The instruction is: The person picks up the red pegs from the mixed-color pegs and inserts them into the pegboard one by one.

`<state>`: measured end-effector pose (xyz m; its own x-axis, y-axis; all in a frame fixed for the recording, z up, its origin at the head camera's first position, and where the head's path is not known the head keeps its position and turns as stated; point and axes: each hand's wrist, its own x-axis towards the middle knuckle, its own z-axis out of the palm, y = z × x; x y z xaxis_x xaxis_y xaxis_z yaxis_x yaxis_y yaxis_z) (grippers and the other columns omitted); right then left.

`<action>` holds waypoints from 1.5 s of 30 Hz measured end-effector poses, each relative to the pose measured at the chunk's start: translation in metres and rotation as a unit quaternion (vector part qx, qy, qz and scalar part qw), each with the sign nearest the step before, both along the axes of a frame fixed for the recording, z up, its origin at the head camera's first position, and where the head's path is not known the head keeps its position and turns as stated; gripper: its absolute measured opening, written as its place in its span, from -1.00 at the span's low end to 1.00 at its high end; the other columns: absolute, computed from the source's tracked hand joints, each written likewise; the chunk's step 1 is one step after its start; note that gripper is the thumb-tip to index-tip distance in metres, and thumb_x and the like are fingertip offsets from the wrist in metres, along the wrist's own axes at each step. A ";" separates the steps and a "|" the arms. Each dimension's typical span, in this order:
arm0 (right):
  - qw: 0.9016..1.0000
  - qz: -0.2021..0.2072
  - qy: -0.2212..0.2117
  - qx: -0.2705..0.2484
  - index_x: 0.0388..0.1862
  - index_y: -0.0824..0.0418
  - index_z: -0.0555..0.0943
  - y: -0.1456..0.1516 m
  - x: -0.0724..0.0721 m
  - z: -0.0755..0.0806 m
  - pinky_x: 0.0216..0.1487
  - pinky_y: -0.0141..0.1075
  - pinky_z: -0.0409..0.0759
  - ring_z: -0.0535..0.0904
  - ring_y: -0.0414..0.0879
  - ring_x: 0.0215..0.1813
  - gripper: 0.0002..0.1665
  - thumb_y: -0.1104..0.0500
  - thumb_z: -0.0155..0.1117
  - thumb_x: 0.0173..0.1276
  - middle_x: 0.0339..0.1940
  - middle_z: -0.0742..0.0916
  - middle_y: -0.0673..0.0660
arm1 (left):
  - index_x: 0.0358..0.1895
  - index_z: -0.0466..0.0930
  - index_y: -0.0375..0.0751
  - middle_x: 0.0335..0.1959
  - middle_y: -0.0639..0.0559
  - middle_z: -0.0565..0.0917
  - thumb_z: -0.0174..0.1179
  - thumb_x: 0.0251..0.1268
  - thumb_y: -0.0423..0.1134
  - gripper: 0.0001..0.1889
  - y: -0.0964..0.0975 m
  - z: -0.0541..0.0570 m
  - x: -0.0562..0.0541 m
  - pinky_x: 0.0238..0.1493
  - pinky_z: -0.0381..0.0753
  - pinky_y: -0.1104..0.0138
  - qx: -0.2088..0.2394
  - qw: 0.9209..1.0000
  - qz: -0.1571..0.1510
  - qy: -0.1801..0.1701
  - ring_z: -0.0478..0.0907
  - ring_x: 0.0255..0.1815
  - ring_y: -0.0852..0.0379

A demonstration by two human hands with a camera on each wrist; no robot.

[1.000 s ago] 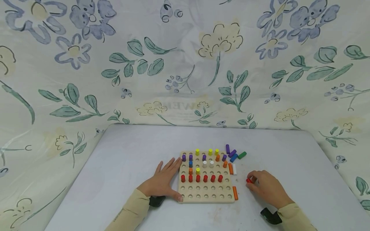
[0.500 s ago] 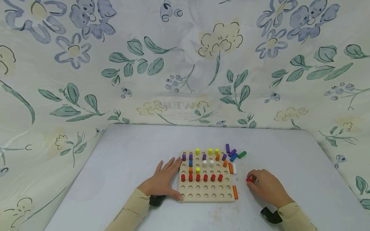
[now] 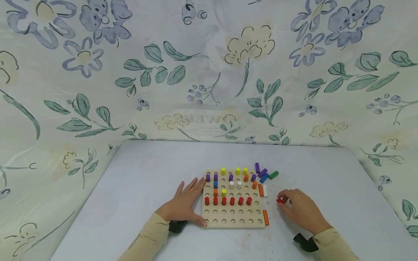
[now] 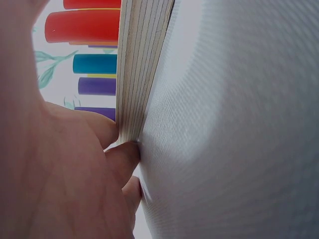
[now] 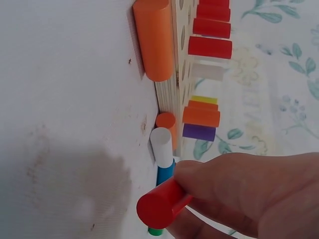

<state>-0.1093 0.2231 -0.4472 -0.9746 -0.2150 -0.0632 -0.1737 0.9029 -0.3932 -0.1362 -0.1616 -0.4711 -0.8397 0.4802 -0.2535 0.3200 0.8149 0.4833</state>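
Observation:
A square wooden pegboard (image 3: pixel 232 216) lies on the white table, with colored pegs upright in several holes. Red pegs (image 3: pixel 232 201) form a row across it; purple, yellow, white, orange and blue pegs stand in the rows behind. My left hand (image 3: pixel 183 203) is spread along the board's left side, thumb at the near corner and fingertips at the side edge, also seen in the left wrist view. To the right of the board, my right hand (image 3: pixel 301 210) pinches a red peg (image 5: pixel 162 205) between thumb and fingers, its round end toward the right wrist camera.
Loose pegs lie beside the board: an orange peg (image 3: pixel 266 218) along its right edge, another orange and a white peg (image 3: pixel 265 191) farther back. Purple pegs, a blue peg (image 3: pixel 264 178) and a green peg (image 3: pixel 273 175) lie past the far right corner. A floral cloth (image 3: pixel 209 72) hangs behind the table.
My right hand has shifted slightly up and to the left with the red peg. The left hand and the board have stayed in place.

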 end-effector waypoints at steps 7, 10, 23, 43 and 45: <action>1.000 0.003 0.009 -0.002 -0.07 0.19 0.70 -0.002 0.000 0.004 -0.37 -0.31 0.53 0.44 -0.15 -0.34 -0.69 0.19 0.52 0.22 -0.37 0.63 -0.02 | 0.64 -0.13 -0.19 0.66 -0.06 -0.08 0.52 -0.23 0.38 0.42 -0.001 0.002 0.001 0.52 -0.49 -0.20 -0.002 1.000 -0.001 -0.001 -0.30 0.66 -0.09; 1.000 0.004 0.018 -0.002 -0.08 0.18 0.70 -0.003 0.000 0.004 -0.37 -0.31 0.53 0.44 -0.16 -0.34 -0.71 0.20 0.52 0.22 -0.37 0.63 -0.03 | 0.64 -0.12 -0.21 0.66 -0.08 -0.07 0.52 -0.23 0.38 0.42 0.000 0.003 0.002 0.52 -0.47 -0.21 0.001 1.000 -0.001 -0.001 -0.28 0.66 -0.11; 0.999 0.001 0.042 -0.002 -0.12 0.13 0.71 -0.007 0.000 0.006 -0.32 -0.29 0.57 0.51 -0.13 -0.27 -0.77 0.18 0.50 0.25 -0.36 0.64 -0.03 | 0.64 -0.11 -0.21 0.66 -0.09 -0.05 0.54 -0.25 0.36 0.42 0.001 0.004 0.002 0.52 -0.47 -0.21 0.001 1.000 0.004 -0.001 -0.27 0.66 -0.11; 0.999 -0.004 0.051 -0.015 -0.07 0.20 0.67 -0.015 -0.003 0.010 -0.21 -0.23 0.64 0.54 -0.09 -0.21 -0.72 0.19 0.48 0.26 -0.26 0.70 0.02 | 0.64 -0.11 -0.20 0.66 -0.08 -0.05 0.53 -0.27 0.39 0.43 0.000 -0.001 0.000 0.52 -0.47 -0.21 0.004 1.000 0.003 0.004 -0.27 0.66 -0.10; 0.998 -0.004 0.053 -0.016 -0.07 0.20 0.66 -0.016 -0.002 0.010 -0.20 -0.21 0.64 0.54 -0.08 -0.20 -0.72 0.19 0.48 0.26 -0.25 0.70 0.03 | 0.64 -0.11 -0.20 0.66 -0.08 -0.05 0.53 -0.27 0.39 0.43 0.000 0.000 0.000 0.52 -0.47 -0.21 0.005 1.000 0.003 0.004 -0.27 0.66 -0.10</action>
<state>-0.1118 0.2070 -0.4369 -0.9771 -0.2072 0.0479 -0.2088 0.8921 -0.4007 -0.1359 -0.1613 -0.4715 -0.8448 0.4769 -0.2426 0.3185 0.8126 0.4881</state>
